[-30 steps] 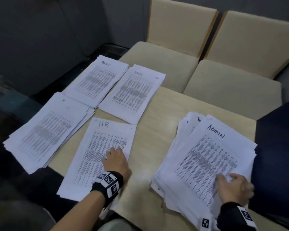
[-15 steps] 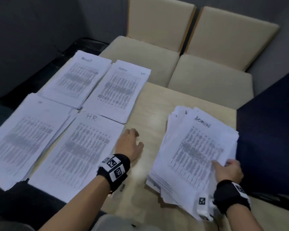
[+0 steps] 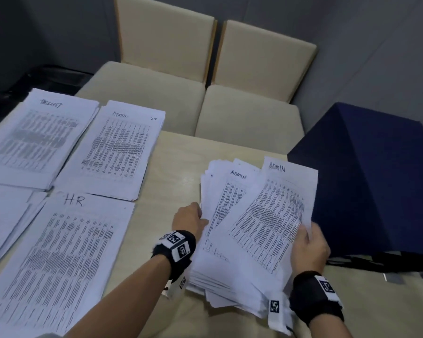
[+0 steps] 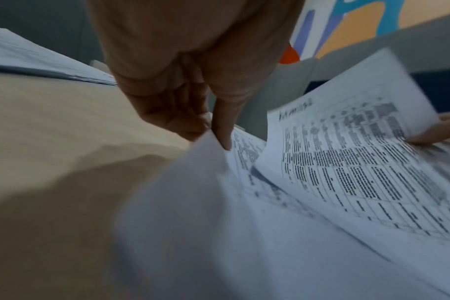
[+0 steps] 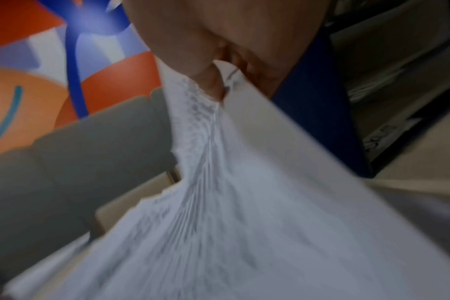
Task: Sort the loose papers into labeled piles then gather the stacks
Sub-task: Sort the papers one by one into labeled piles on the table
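Observation:
The loose stack (image 3: 220, 269) lies on the right of the table (image 3: 176, 167). My right hand (image 3: 306, 231) pinches the right edge of its top sheet marked ADMIN (image 3: 274, 211) and holds it raised and fanned to the right; the right wrist view shows thumb and fingers closed on the paper (image 5: 220, 89). My left hand (image 3: 202, 215) grips the left edge of the sheet below, also marked ADMIN (image 3: 226, 203), with thumb on top (image 4: 213, 134). Sorted piles lie at the left: HR (image 3: 66, 252), ADMIN (image 3: 117, 150), one with an illegible heading (image 3: 39, 137), and one more (image 3: 3, 228).
A dark blue box-like object (image 3: 366, 181) stands right against the loose stack. Two beige chairs (image 3: 249, 111) sit past the table's far edge. A bare strip of tabletop runs between the sorted piles and the loose stack.
My left hand left the HR pile, crossed the table and took the loose stack's left edge. My right hand lifted the top ADMIN sheet, uncovering another ADMIN sheet.

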`<state>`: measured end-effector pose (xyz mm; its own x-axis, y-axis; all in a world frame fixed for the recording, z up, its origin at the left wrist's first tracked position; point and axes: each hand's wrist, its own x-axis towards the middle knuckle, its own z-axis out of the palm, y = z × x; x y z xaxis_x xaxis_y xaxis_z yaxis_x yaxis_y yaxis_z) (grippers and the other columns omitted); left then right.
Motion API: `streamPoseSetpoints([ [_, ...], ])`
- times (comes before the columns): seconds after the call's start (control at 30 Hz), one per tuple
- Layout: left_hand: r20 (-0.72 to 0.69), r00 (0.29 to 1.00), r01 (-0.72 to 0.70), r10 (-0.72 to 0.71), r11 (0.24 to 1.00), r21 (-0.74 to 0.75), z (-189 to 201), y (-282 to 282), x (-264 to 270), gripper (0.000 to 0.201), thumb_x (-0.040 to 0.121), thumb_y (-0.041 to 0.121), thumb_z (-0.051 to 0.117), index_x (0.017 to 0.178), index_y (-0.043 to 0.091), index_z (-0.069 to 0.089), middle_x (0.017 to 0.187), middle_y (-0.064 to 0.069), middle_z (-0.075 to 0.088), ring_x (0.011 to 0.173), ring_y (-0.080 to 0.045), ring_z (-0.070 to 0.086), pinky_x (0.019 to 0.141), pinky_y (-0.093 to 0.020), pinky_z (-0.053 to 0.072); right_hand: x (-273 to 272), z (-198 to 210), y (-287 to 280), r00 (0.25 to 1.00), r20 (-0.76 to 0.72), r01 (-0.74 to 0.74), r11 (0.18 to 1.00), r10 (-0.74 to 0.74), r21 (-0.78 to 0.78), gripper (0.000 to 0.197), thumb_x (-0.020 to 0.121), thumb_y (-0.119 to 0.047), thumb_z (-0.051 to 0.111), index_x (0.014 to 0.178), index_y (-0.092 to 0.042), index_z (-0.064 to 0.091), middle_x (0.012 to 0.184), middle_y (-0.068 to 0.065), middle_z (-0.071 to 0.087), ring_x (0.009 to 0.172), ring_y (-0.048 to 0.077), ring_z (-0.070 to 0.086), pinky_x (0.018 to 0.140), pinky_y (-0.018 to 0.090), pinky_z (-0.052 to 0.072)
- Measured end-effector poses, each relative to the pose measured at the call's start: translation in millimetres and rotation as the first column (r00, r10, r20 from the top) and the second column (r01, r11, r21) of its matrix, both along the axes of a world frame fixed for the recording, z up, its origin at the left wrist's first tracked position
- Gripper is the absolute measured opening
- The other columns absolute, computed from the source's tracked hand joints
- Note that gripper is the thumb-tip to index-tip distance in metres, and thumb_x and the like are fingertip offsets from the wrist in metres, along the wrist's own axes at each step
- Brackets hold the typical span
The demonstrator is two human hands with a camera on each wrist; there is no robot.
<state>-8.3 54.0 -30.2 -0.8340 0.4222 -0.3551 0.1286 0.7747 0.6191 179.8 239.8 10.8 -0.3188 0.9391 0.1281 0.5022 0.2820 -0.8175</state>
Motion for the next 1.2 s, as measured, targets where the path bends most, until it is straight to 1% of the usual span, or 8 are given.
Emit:
streamPoseSetpoints([
  [0.23, -0.323, 0.907, 0.168, -0.270, 0.936, -0.310, 21, -21, -13, 0.041, 0.103, 0.042, 0.034, 0.084, 0.018, 0.063, 0.076, -0.001, 0.061, 0.066, -0.022, 0.052, 0.061, -0.029, 0.041, 6, -1, 7, 0.956, -0.138, 0.165, 0.863, -0.259, -0.478, 0.011, 0.083, -0.004, 0.060, 0.075, -0.012, 0.062, 0.082, 0.006, 0.060, 0.085, 0.026, 0.057, 0.080, 0.037, 0.044],
  [0.37, -0.418, 0.869, 0.225, -0.263, 0.964, -0.140, 28, -29, -16, 0.034, 0.102, 0.034, 0.040, 0.075, 0.017, 0.049, 0.061, 0.003, 0.049, 0.058, -0.024, 0.049, 0.054, -0.031, 0.033, 4, -14, -7, 0.968, -0.147, 0.044, 0.712, -0.204, -0.701, 0.007, 0.071, -0.012, 0.066, 0.071, -0.017, 0.061, 0.085, 0.014, 0.062, 0.086, 0.032, 0.061, 0.089, 0.056, 0.050],
  [0.53, -0.086, 0.996, 0.056, -0.016, 0.868, 0.493, 28, -39, -13, 0.024, 0.091, 0.019, 0.067, 0.070, 0.012, 0.059, 0.057, 0.003, 0.054, 0.054, -0.010, 0.045, 0.055, -0.025, 0.036, -10, -14, -13, 0.941, -0.273, -0.077, 0.660, -0.200, -0.747, 0.017, 0.085, 0.005, 0.052, 0.077, -0.010, 0.048, 0.069, 0.004, 0.055, 0.069, 0.022, 0.055, 0.059, 0.025, 0.048],
  [0.63, 0.193, 0.981, -0.135, 0.000, 0.716, 0.685, 35, -39, -3, 0.025, 0.082, 0.008, 0.077, 0.070, 0.009, 0.055, 0.061, 0.001, 0.054, 0.058, -0.009, 0.049, 0.058, -0.018, 0.042, -13, -11, -13, 0.924, -0.326, -0.150, 0.593, -0.200, -0.791, 0.009, 0.088, 0.003, 0.056, 0.089, -0.005, 0.059, 0.090, 0.013, 0.067, 0.083, 0.024, 0.066, 0.067, 0.028, 0.054],
  [0.8, 0.197, 0.980, -0.147, 0.037, 0.801, 0.581, 24, -39, -5, 0.043, 0.082, 0.022, 0.079, 0.066, 0.014, 0.040, 0.055, 0.009, 0.033, 0.050, -0.006, 0.029, 0.047, -0.017, 0.025, -12, -9, -12, 0.948, -0.290, -0.099, 0.738, -0.135, -0.667, 0.022, 0.086, 0.012, 0.061, 0.102, -0.004, 0.063, 0.090, 0.007, 0.071, 0.088, 0.024, 0.067, 0.068, 0.020, 0.056],
  [0.93, 0.159, 0.987, -0.044, -0.024, 0.910, 0.413, 17, -42, -5, 0.030, 0.098, 0.033, 0.055, 0.074, 0.017, 0.057, 0.063, 0.006, 0.054, 0.059, -0.016, 0.047, 0.057, -0.029, 0.034, -4, -17, -9, 0.964, -0.245, -0.099, 0.710, -0.106, -0.697, 0.034, 0.081, 0.009, 0.064, 0.112, -0.006, 0.065, 0.105, 0.013, 0.074, 0.102, 0.033, 0.068, 0.093, 0.045, 0.054],
  [1.03, 0.176, 0.984, -0.074, 0.011, 0.931, 0.357, 16, -43, -3, 0.025, 0.101, 0.021, 0.046, 0.114, 0.014, 0.066, 0.108, -0.002, 0.070, 0.094, -0.017, 0.061, 0.081, -0.027, 0.046, 0, -21, -13, 0.971, -0.210, -0.074, 0.695, -0.113, -0.716, 0.027, 0.069, -0.003, 0.070, 0.096, -0.001, 0.066, 0.099, 0.015, 0.073, 0.106, 0.043, 0.065, 0.097, 0.053, 0.048],
  [1.2, 0.333, 0.943, -0.187, 0.013, 0.847, 0.497, 15, -38, -2, 0.032, 0.089, 0.001, 0.048, 0.099, 0.020, 0.072, 0.094, 0.005, 0.075, 0.089, -0.018, 0.068, 0.083, -0.033, 0.049, 1, -8, -15, 0.967, -0.250, -0.154, 0.662, -0.051, -0.733, 0.014, 0.083, 0.010, 0.052, 0.088, 0.003, 0.064, 0.082, 0.013, 0.069, 0.087, 0.027, 0.065, 0.069, 0.029, 0.054],
])
